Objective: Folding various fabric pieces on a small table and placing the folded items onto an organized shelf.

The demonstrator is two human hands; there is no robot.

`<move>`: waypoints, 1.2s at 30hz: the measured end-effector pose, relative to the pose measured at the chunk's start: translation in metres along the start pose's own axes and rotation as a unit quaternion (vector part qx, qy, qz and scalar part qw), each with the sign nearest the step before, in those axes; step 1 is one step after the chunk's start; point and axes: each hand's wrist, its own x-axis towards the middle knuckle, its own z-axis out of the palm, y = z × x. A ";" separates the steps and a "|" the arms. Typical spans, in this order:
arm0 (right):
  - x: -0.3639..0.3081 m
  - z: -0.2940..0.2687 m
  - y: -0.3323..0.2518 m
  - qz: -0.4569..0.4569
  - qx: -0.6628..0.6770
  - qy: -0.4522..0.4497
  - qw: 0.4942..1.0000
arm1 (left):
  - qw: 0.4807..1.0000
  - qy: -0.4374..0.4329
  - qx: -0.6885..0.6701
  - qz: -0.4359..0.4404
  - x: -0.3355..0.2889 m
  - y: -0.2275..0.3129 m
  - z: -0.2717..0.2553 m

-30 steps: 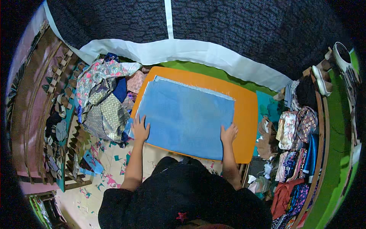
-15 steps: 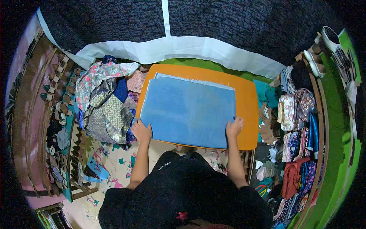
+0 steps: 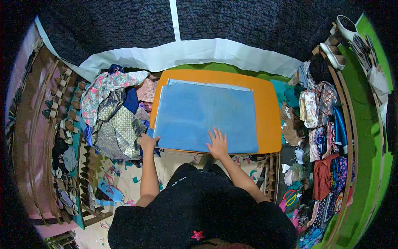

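A blue denim cloth (image 3: 199, 112) lies flat on an orange tabletop (image 3: 268, 112) in front of me. Its far edge is pale and frayed, and more than one layer seems to show there. My right hand (image 3: 217, 144) rests palm down on the cloth near its front edge, fingers spread. At the near left corner, my left hand (image 3: 148, 143) touches the edge of the cloth and table, its thumb held apart from the fingers. Some of its fingertips are hard to make out.
Crumpled patterned fabrics (image 3: 120, 116) are heaped left of the table. Shoes on a rack (image 3: 68, 124) stand farther left. Folded clothes (image 3: 325, 174) and scissors with coloured handles (image 3: 291, 197) lie at the right. Scraps litter the floor (image 3: 166, 162). A dark curtain (image 3: 240, 25) hangs beyond.
My right hand has moved left from the cloth's near right corner and now lies flat on its front part. My left hand has shifted slightly left and down at its corner.
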 end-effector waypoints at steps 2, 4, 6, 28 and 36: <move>-0.001 -0.002 0.004 -0.008 0.020 0.008 1.000 | 1.000 0.012 -0.014 0.024 0.002 -0.009 0.003; -0.001 -0.001 0.003 0.002 0.013 0.004 1.000 | 0.998 0.022 -0.026 0.050 0.005 -0.016 0.006; 0.000 0.001 0.004 0.013 0.009 0.000 1.000 | 0.999 -0.012 -0.017 0.030 0.003 -0.017 0.000; 0.007 -0.090 0.133 0.288 0.749 -0.099 0.589 | 0.719 -0.230 -0.361 0.547 -0.175 0.227 0.075; -0.014 -0.080 0.185 0.368 0.533 -0.056 0.760 | 0.686 -0.439 -0.241 0.527 -0.217 0.218 0.139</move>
